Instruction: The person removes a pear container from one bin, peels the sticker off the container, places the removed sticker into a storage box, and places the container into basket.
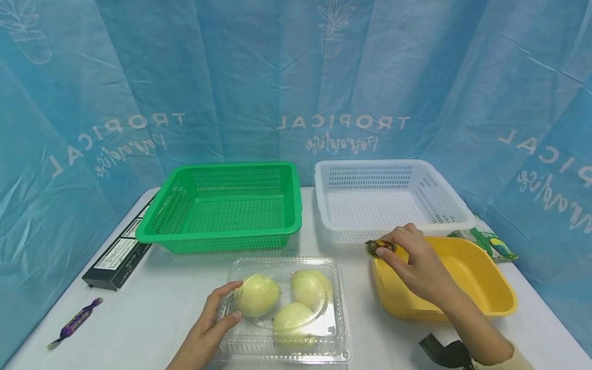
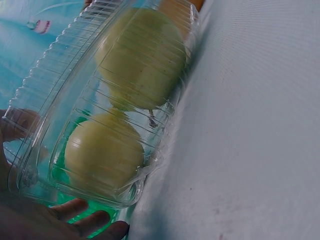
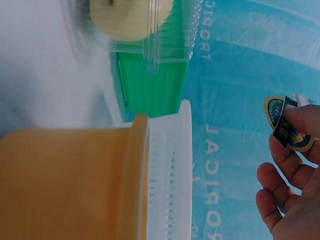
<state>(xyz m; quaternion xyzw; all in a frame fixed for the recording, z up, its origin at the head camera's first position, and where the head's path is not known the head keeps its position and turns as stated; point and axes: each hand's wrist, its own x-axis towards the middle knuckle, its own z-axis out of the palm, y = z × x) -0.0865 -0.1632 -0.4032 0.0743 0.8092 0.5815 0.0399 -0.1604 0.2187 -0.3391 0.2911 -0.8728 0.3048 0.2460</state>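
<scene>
A clear plastic clamshell box [image 1: 319, 354] lies closed on the white table, with three pale yellow-green fruits [image 1: 296, 321] inside. At its left side my left hand [image 1: 208, 324] rests with thumb and forefinger touching the lid edge; in the left wrist view the other fingers [image 2: 95, 220] stretch out beside the box. My right hand [image 1: 418, 264] is raised over the left rim of the yellow basin [image 1: 499, 308]. Between thumb and forefinger it pinches a dark, gold-edged label [image 3: 281, 122], partly hidden by the thumb.
Behind the box are a green basket [image 1: 217, 240] and, to its right, a white basket [image 1: 393, 226]. A green packet [image 1: 490, 241] lies behind the basin. On the left are a long black box [image 1: 115, 259] and a purple wrapped candy [image 1: 75, 322]. A black strap-like object [image 1: 446, 352] is near the right forearm.
</scene>
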